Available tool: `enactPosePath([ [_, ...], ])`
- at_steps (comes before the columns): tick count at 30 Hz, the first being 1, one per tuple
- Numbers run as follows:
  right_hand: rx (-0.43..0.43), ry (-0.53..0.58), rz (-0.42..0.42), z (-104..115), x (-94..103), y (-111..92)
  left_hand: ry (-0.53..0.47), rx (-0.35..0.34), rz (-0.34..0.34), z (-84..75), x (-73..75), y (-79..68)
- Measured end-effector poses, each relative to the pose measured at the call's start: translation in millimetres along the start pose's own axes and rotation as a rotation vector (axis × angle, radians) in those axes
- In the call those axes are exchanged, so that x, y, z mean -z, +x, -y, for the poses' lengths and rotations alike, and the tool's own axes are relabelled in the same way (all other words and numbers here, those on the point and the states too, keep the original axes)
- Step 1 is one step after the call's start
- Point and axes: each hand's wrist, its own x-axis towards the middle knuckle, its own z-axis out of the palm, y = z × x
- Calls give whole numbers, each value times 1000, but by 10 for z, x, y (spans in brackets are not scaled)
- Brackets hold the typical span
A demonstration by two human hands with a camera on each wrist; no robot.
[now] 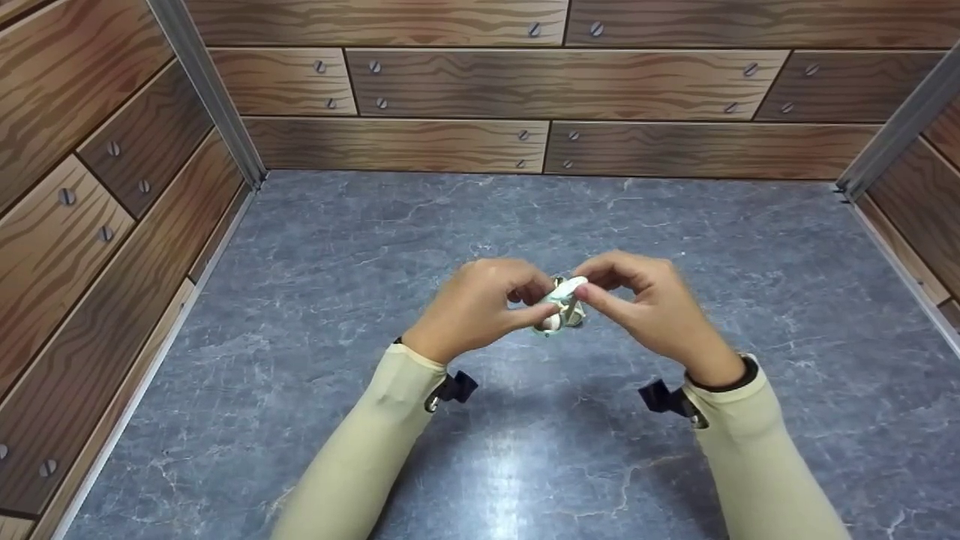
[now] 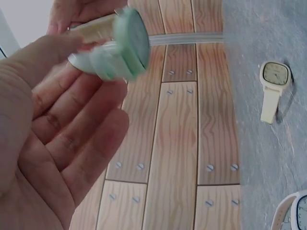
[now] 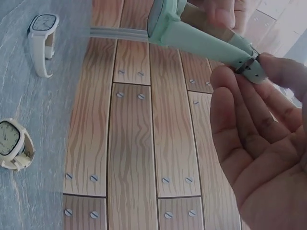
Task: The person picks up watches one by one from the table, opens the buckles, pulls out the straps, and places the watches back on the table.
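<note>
A mint-green wristwatch (image 1: 568, 288) is held up between both hands, its strap bent into a loop. My left hand (image 1: 491, 300) pinches the strap with thumb and fingertips; in the left wrist view the watch case (image 2: 132, 43) points away from the palm and is blurred. With thumb and forefinger, my right hand (image 1: 649, 304) grips the strap end at the dark buckle (image 3: 246, 64), where small strap holes show. The other fingers of the right hand lie loosely bent below. Part of the strap is hidden behind the fingers.
Beyond the hands, a cream watch (image 2: 276, 74) and a white watch (image 3: 44, 40) lie on the grey marbled table (image 1: 375, 225). In the head view the hands and held watch partly cover them. Wood-patterned panels (image 1: 450, 82) wall the table at the back and sides.
</note>
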Motion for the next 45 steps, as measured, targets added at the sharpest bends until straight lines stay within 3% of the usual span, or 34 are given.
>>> enactPosePath([
  [14, -36, -67, 59, -8, -36, -28, 79, -33, 1, -46, -64, 31],
  [27, -100, 99, 45, 44, 1, -27, -111, -30, -19, -13, -26, 13],
  [34, -99, 66, 59, 40, -38, -21, -67, -51, -44, 0, -27, -3],
  [45, -63, 8, 68, 51, -61, -4, -14, -51, -19, -31, -44, 4],
])
